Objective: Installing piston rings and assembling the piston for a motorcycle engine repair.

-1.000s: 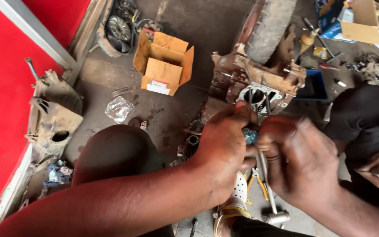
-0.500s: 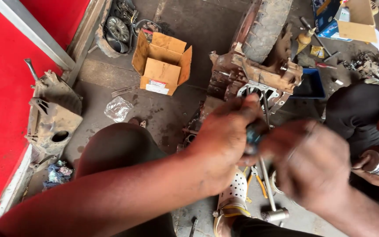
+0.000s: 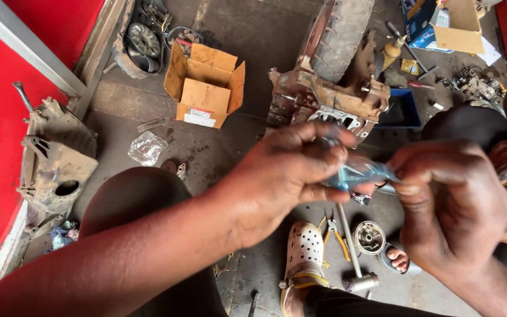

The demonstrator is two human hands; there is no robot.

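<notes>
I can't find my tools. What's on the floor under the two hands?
Below the left hand and right hand lie yellow-handled pliers, a hammer and a round metal part. Whatever lies directly beneath the hands is covered.

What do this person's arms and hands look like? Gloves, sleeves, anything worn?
Both arms are bare: no sleeves, no gloves. The left hand and right hand are smudged with dark grease on the fingers and knuckles. No watch or wristband shows on the forearms. I cannot make out a ring for certain.

Grimy concrete floor (image 3: 247, 35) with open cardboard box (image 3: 205, 85), rusty engine block (image 3: 324, 97), pliers (image 3: 337, 232), crumpled plastic wrapper (image 3: 146, 148).
</notes>
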